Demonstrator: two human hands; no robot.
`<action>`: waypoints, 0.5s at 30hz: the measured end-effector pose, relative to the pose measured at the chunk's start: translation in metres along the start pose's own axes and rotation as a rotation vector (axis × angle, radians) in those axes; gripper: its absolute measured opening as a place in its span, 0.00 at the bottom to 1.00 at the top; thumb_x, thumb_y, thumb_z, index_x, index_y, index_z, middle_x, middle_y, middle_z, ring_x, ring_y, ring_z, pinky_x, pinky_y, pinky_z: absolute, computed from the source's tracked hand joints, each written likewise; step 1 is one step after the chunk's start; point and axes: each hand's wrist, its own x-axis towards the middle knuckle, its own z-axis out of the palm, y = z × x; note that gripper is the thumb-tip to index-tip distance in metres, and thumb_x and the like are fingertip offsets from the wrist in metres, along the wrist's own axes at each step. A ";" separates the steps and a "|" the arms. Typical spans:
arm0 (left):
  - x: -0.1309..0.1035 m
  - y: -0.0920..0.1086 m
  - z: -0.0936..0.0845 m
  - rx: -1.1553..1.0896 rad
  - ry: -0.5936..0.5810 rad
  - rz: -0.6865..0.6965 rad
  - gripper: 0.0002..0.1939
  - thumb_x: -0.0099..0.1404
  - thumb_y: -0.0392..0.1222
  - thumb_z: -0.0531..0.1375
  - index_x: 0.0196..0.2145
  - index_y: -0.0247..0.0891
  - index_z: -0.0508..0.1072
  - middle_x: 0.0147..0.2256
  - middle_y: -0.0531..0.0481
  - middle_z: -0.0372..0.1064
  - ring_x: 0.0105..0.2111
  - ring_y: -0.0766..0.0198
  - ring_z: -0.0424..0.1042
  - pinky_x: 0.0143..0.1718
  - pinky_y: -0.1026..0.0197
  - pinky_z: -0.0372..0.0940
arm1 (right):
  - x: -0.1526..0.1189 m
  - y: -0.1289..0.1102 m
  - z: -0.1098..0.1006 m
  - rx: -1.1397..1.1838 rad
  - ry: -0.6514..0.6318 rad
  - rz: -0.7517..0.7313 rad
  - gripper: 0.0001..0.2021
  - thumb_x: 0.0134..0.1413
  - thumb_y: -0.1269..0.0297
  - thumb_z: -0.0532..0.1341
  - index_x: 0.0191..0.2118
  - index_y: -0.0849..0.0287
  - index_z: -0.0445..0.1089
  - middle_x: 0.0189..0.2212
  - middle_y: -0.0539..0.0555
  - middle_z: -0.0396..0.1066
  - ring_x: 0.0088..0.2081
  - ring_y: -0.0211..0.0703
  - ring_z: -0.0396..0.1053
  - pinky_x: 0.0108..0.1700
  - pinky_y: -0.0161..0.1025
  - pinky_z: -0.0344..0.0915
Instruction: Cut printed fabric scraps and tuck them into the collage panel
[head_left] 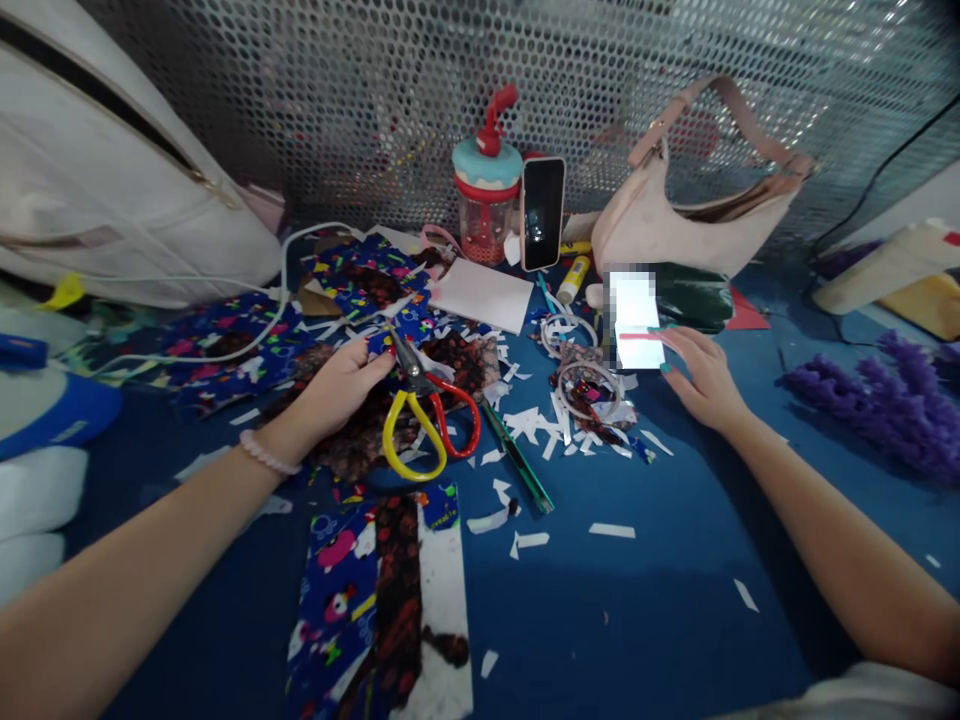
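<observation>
The L hand [337,385] is at the scissors [415,374], left, can't tell if gripping, while the R hand's [703,375] spread fingers touch a bright screen [637,297], far right: prob. a screen step, needing a light tap nxt.

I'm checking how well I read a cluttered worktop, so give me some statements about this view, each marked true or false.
1. The scissors have one yellow handle and one red handle. True.
2. The bead bracelet is on the right wrist. False: the bead bracelet is on the left wrist.
3. The phone with the dark screen stands upright beside the cup with the red straw. True.
4. The right hand is at the scissors' blades. False: the right hand is at the bright white rectangle.
5. The purple fluffy thing lies beside the backpack. False: the purple fluffy thing lies at the far right.
</observation>
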 end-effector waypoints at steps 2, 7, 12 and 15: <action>0.000 -0.001 0.000 0.002 0.006 -0.009 0.16 0.57 0.53 0.62 0.36 0.38 0.75 0.40 0.49 0.78 0.44 0.53 0.73 0.55 0.53 0.65 | 0.008 0.001 0.003 0.015 0.027 -0.005 0.24 0.64 0.58 0.52 0.64 0.52 0.63 0.57 0.61 0.71 0.62 0.61 0.64 0.62 0.63 0.60; 0.000 -0.002 0.001 0.004 0.034 -0.014 0.21 0.56 0.56 0.62 0.40 0.37 0.76 0.42 0.47 0.79 0.47 0.52 0.74 0.58 0.51 0.64 | 0.037 0.009 0.014 0.111 0.163 0.006 0.24 0.62 0.59 0.52 0.62 0.53 0.64 0.58 0.59 0.72 0.60 0.60 0.65 0.62 0.63 0.60; -0.001 -0.003 0.000 0.011 0.026 -0.015 0.20 0.55 0.57 0.62 0.38 0.38 0.76 0.42 0.46 0.79 0.45 0.53 0.75 0.57 0.52 0.66 | 0.057 0.018 0.030 0.166 0.223 0.032 0.25 0.64 0.58 0.51 0.65 0.55 0.58 0.58 0.60 0.71 0.61 0.60 0.63 0.63 0.64 0.57; -0.001 -0.003 -0.001 0.018 0.022 -0.014 0.19 0.55 0.56 0.61 0.36 0.39 0.76 0.40 0.46 0.79 0.44 0.52 0.75 0.56 0.52 0.66 | 0.059 0.021 0.036 0.218 0.236 0.036 0.25 0.65 0.55 0.51 0.64 0.54 0.58 0.59 0.60 0.71 0.61 0.60 0.64 0.64 0.64 0.57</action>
